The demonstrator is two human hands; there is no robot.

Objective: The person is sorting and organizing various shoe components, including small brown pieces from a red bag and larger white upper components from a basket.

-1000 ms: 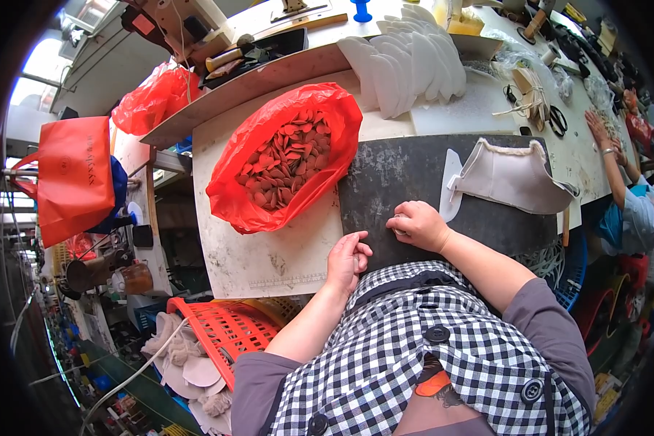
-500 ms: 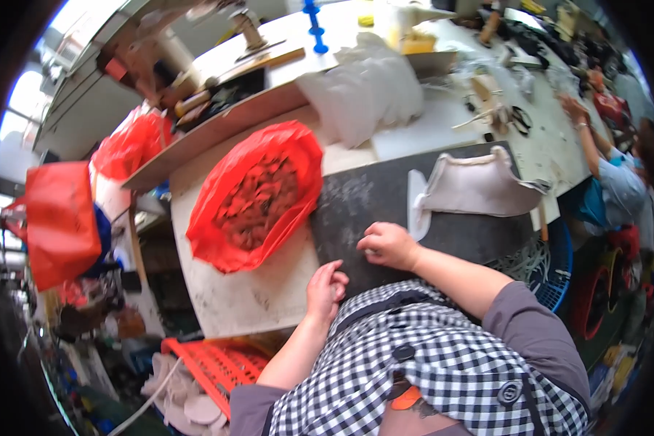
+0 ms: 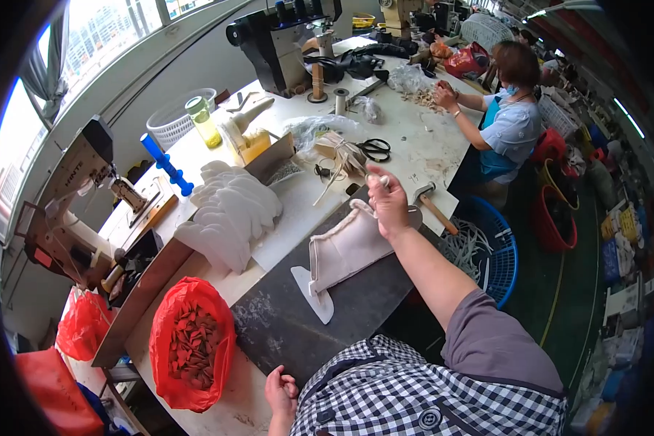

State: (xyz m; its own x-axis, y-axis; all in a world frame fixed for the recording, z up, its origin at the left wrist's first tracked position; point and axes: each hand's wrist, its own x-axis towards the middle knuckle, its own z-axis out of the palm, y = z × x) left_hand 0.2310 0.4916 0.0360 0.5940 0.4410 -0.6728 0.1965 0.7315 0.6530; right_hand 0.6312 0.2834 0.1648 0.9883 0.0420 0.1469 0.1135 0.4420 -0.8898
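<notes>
My right hand [image 3: 386,200] is raised over the far end of a dark work board [image 3: 327,309], fingers pinched on a small pale piece held up at the fingertips. Just below it lies a cream shoe upper [image 3: 345,251] on the board. My left hand [image 3: 281,392] rests curled at the near edge of the table, holding nothing, beside a red bag of small brown pieces [image 3: 192,349]. A stack of white foam shapes [image 3: 229,214] sits left of the shoe upper.
A hammer [image 3: 430,203] and black scissors [image 3: 374,149] lie beyond the board. Sewing machines [image 3: 73,196] stand at the left and far end. A person in a blue apron [image 3: 505,120] works across the table. A blue basket [image 3: 494,254] stands on the floor at right.
The view swung up and right along the table. My right hand lifted off the board and reached forward, now raised with a small piece. My left hand stayed by the near edge.
</notes>
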